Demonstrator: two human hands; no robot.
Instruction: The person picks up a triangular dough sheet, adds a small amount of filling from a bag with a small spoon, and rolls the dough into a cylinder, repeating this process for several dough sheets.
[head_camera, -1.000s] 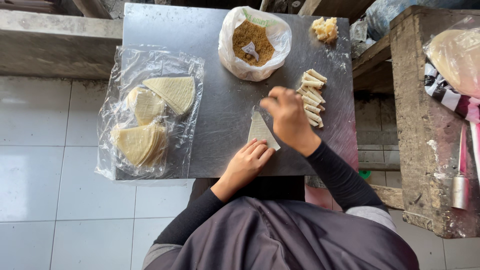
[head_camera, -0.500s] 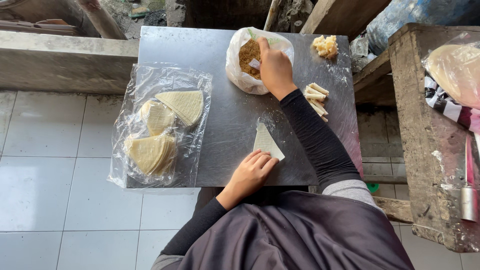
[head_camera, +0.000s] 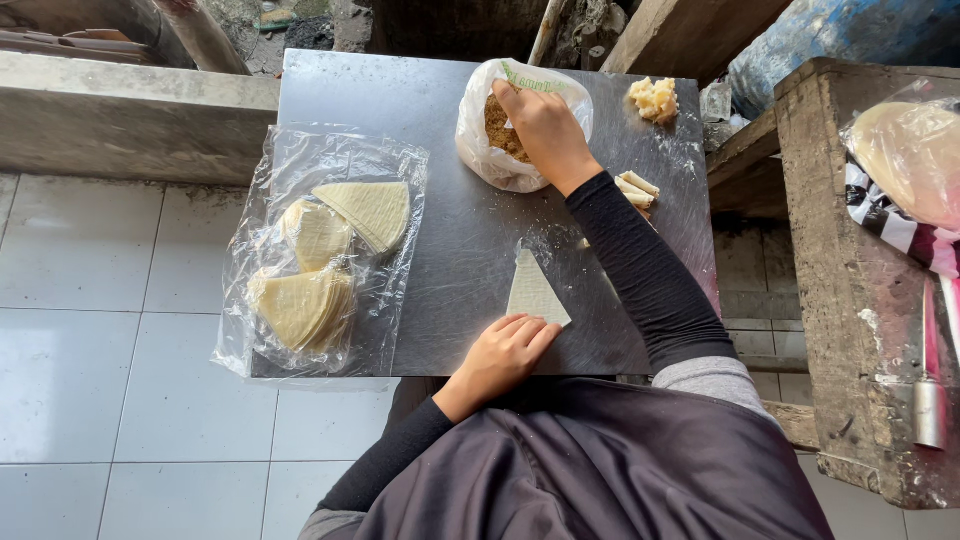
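A person's right hand (head_camera: 545, 130) reaches into a white plastic bag of brown filling (head_camera: 500, 130) near the far edge of a steel table (head_camera: 450, 260), fingers bunched together inside it. The left hand (head_camera: 503, 352), fingers together and flat, presses the near corner of a triangular pastry sheet (head_camera: 535, 290) by the near edge. Rolled pastries (head_camera: 634, 188) lie toward the right edge; a clear bag of folded wrappers (head_camera: 320, 260) covers the left side.
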